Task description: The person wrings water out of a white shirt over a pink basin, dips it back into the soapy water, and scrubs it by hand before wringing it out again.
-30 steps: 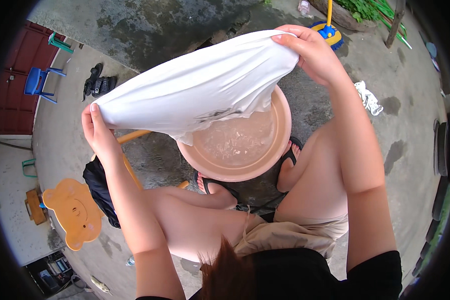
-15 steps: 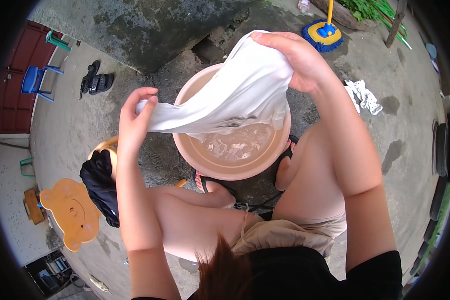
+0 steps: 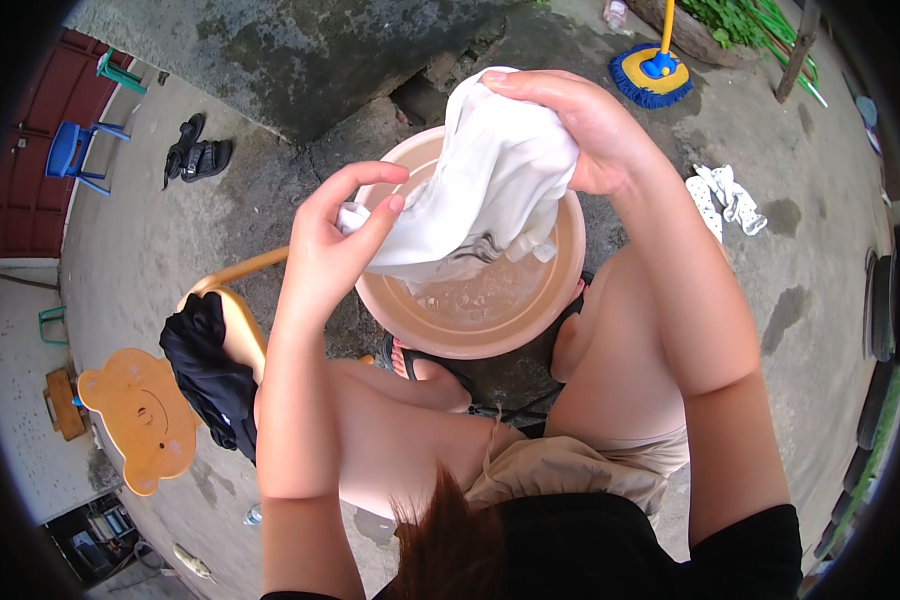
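Observation:
A wet white cloth [image 3: 500, 160] is held up over a peach-coloured plastic basin [image 3: 420, 335] standing between my feet. At the cloth's upper right, my right hand [image 3: 590, 130] grips it, the thumb lying on top. My left hand [image 3: 340, 220] has the cloth's left end in its palm; its thumb and index finger stand apart, and the other fingers are hidden. Grey-black marks show near the cloth's lower edge, which hangs close to the rippling water [image 3: 480, 295] in the basin.
Black clothing [image 3: 205, 360] drapes over a tan chair [image 3: 240, 325] at left, beside an orange bear-shaped stool top [image 3: 140, 420]. A yellow-and-blue mop [image 3: 652, 75], a spotted white cloth [image 3: 735, 205] and black sandals [image 3: 198, 155] lie around. A concrete block [image 3: 280, 60] stands beyond the basin.
My left hand has moved right, toward my right hand, and its thumb and index finger have spread. The cloth, stretched sideways before, now hangs bunched and slacker.

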The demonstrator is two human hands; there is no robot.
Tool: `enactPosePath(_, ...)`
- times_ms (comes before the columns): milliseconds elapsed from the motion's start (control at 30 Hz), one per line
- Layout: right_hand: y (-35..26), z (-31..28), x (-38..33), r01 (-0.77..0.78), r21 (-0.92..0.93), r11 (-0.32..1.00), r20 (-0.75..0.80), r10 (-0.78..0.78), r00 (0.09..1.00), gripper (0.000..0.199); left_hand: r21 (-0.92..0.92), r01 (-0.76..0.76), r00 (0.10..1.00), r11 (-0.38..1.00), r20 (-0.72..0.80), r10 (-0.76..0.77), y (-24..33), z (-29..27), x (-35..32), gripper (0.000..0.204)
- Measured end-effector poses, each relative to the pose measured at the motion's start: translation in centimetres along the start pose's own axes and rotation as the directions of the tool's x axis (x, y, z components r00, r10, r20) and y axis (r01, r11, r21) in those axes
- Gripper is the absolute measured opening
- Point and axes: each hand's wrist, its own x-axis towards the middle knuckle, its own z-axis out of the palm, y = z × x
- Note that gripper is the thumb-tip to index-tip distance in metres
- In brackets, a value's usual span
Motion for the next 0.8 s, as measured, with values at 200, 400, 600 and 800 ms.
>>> enactPosePath(200,1.1,1.3,0.6,-0.048,-0.006,0.999,0.046,0.048,0.998,0.03,-0.009,-0.146,0.989,0.989,-0.014,0.146,-0.2,2.0,0.3,0.03)
enactPosePath(400,0.9,1.6,0.7,-0.059,0.005,0.998,0.056,0.059,0.997,0.028,-0.042,0.188,0.966,0.981,0.188,-0.177,0.5,1.0,0.3,0.024)
enactPosePath(600,0.6,1.4,0.7,-0.008,-0.058,0.998,0.017,0.009,1.0,0.029,-0.277,0.095,0.995,0.956,0.055,-0.083,-0.8,0.0,-0.4,0.023)
enactPosePath(800,1.2,3.2,-0.1,0.069,-0.691,0.72,0.053,-0.045,0.998,0.041,-0.386,0.055,0.997,0.921,-0.036,-0.075,-0.1,0.3,-0.8,0.02)
